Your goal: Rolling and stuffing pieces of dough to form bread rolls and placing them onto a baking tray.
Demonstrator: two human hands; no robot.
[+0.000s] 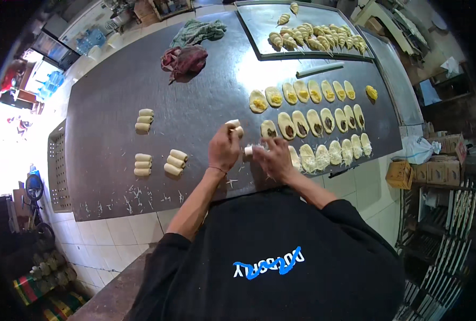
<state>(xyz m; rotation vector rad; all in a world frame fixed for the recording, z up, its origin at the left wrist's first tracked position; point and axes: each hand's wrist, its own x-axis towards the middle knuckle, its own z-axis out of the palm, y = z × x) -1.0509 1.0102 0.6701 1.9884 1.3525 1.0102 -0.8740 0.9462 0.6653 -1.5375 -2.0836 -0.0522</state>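
My left hand is closed round small rolled dough pieces at the middle of the metal table. To its right, my right hand has its fingers curled at a pale dough roll lying near the table's front edge. Just beyond that hand is an oval dough piece with dark filling. Rows of flat ovals spread to the right: yellow-topped ones, dark-filled ones and ones with white shreds. Part of the nearest row is hidden by my right hand.
Grouped finished rolls sit on the left, with more rolls beside them. Toward the back lie a green cloth, a maroon cloth and a grey rolling pin. A tray holds spiral-shaped dough pieces. White shreds litter the front edge.
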